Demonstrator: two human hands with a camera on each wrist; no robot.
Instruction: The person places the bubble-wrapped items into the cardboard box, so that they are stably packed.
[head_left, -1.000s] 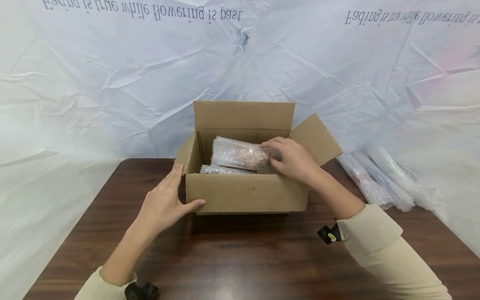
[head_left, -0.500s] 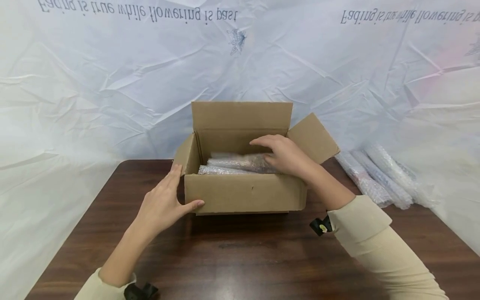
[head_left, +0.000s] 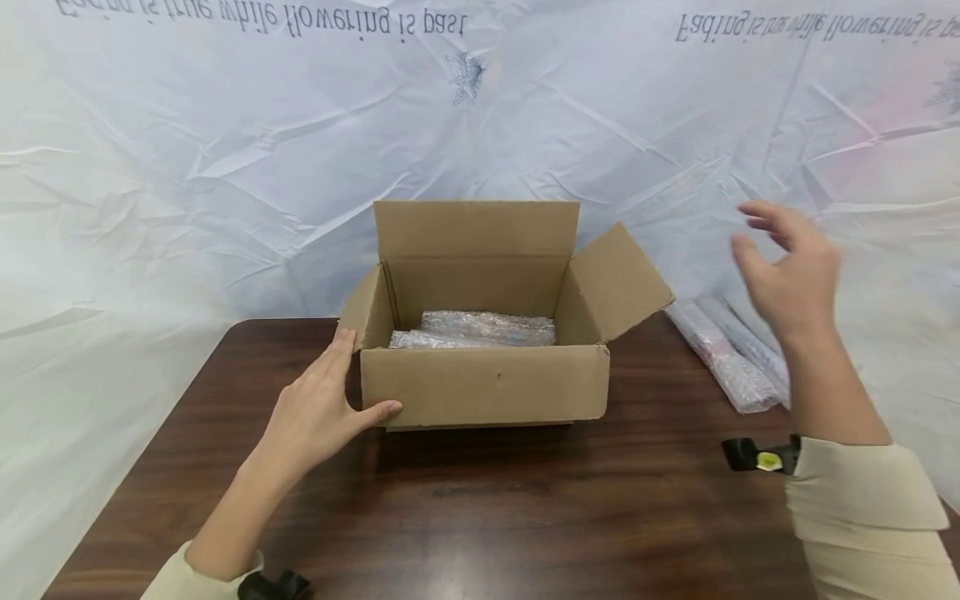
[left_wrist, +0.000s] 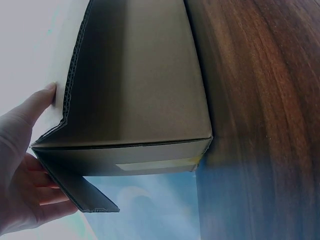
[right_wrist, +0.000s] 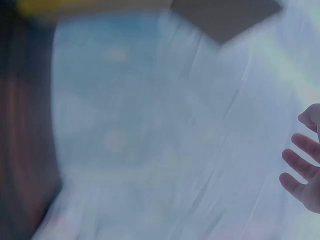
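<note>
An open cardboard box [head_left: 483,387] stands on the table with its flaps spread. Several bubble-wrapped packages [head_left: 491,327] lie inside, partly hidden by the front flap. My left hand [head_left: 311,408] holds the box at its front left corner, thumb on the front flap and fingers against the left flap [left_wrist: 82,195]. Raised in the air to the right of the box, my right hand [head_left: 798,275] has loosely bent, spread fingers and holds nothing. It hides part of the bubble-wrapped rolls [head_left: 723,358] on the table's right side. The right wrist view shows its fingers [right_wrist: 300,165] apart.
The dark wooden table [head_left: 480,517] extends in front of the box. A white printed sheet [head_left: 480,142] hangs behind and around it. The box's right flap [head_left: 622,279] sticks outward toward the rolls.
My right hand has let go of a bubble-wrapped package, which now lies flat in the box, and has moved up and right. My left hand has stayed at the box corner.
</note>
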